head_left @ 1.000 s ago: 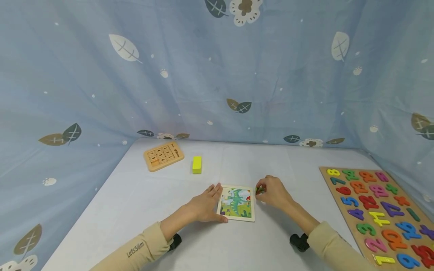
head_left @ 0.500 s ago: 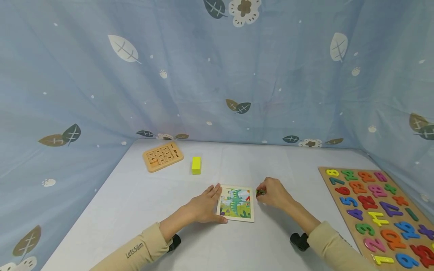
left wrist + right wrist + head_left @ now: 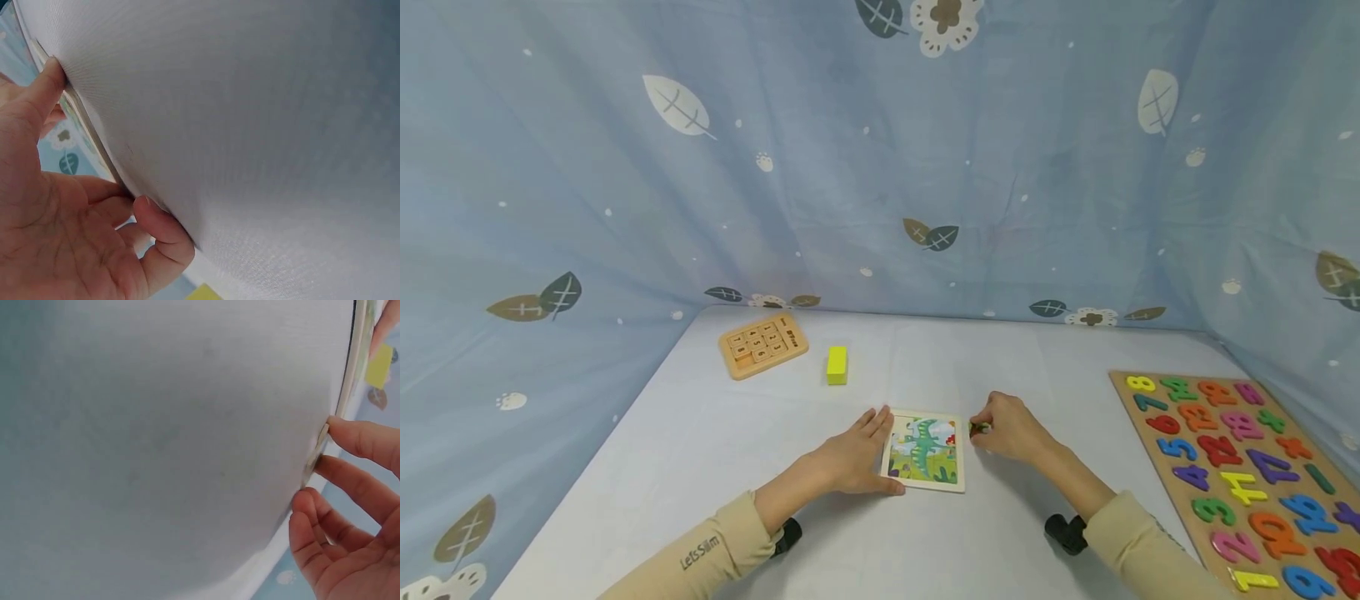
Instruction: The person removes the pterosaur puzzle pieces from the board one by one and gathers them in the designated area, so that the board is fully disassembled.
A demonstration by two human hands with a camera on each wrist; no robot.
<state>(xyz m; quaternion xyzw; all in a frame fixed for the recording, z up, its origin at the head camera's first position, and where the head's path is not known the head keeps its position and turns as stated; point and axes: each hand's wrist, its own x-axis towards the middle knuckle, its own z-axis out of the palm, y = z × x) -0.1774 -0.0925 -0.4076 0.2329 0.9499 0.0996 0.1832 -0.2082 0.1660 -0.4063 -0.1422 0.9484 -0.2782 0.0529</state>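
Note:
In the head view, a square wooden puzzle tray (image 3: 961,467) lies flat on the table, holding a jigsaw picture (image 3: 921,450) of a green dinosaur on grass. My left hand (image 3: 852,454) rests along its left side, fingers spread at the far corner and thumb on the near one. Just off the right rim, my right hand (image 3: 1009,427) pinches a small puzzle piece (image 3: 977,429) with green and red on it. The right wrist view shows this thin piece (image 3: 315,456) edge-on between thumb and fingertips, close to the table surface.
Behind the left hand stands a yellow block (image 3: 837,367), and a wooden number slide puzzle (image 3: 763,346) lies at the far left. A large board with colourful numbers (image 3: 1180,492) covers the right side. A blue patterned curtain (image 3: 880,167) encloses the table (image 3: 700,467).
My right hand has shifted very slightly right with the puzzle piece, which looks a little turned between the fingers. The left hand and the tray have stayed in place.

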